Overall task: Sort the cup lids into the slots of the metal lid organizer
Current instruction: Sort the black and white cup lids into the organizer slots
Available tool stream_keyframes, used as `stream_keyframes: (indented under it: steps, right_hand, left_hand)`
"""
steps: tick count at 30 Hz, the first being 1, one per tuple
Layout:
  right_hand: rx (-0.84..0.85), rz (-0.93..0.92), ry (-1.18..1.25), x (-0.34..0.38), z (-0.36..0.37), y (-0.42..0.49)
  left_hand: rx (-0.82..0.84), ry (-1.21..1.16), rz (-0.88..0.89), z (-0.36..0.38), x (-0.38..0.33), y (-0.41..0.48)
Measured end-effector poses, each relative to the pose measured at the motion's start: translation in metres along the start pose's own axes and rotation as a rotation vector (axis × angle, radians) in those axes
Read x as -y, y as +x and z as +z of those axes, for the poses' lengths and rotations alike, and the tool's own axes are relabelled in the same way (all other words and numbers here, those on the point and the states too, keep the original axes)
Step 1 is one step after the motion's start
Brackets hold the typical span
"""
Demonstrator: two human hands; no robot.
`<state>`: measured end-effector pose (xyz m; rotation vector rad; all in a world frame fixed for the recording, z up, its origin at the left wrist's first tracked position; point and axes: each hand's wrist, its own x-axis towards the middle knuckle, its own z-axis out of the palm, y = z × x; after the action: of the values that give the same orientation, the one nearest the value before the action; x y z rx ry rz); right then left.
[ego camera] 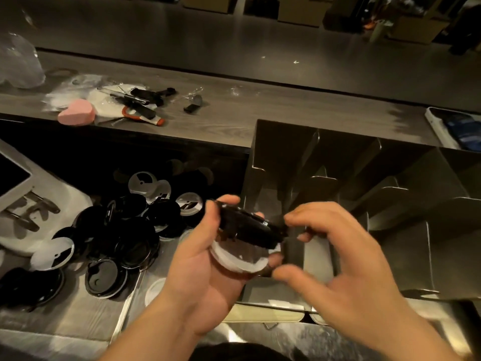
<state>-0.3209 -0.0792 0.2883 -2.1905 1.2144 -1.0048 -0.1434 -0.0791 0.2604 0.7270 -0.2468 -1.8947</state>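
My left hand (197,267) holds a small stack of cup lids in front of the metal lid organizer (390,204): black lids (250,227) on top and a clear white-rimmed lid (239,261) beneath. My right hand (346,269) pinches the right edge of the black lids with fingertips, thumb spread below. A pile of loose lids (125,235), mostly black with a few clear ones, lies on the steel counter to the left. The organizer's angled slots look empty from here.
A raised wooden ledge (234,110) behind holds a pink heart-shaped box (76,112), tools and plastic wrappers. A white device (18,188) stands at the left. A tray with blue items (455,126) sits at the far right. Cardboard boxes line the floor beyond.
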Motion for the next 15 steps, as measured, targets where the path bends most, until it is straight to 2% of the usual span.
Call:
stream_keyframes:
  steps: [2,5,6,8,11,15]
  right_hand:
    - [-0.112,-0.057,0.032,-0.002,0.002,-0.010]
    - [-0.361,0.123,0.193,-0.012,-0.006,-0.014]
    - [-0.395,0.189,0.226,-0.016,-0.011,-0.015]
    - [-0.335,0.273,0.145,-0.025,-0.017,-0.017]
    - [-0.175,0.347,-0.129,-0.033,-0.026,-0.025]
    - [0.116,0.458,-0.053,-0.027,-0.028,-0.035]
  left_hand:
    - [0.037,0.067,-0.067,0.009,0.010,0.000]
    - [0.076,0.280,-0.097,0.013,0.023,0.005]
    - [0.071,0.331,-0.100,0.013,0.027,0.007]
    - [0.055,0.367,-0.123,0.014,0.033,0.009]
    - [0.039,0.373,-0.132,0.025,0.040,0.009]
    - [0.001,0.365,-0.111,0.030,0.048,0.010]
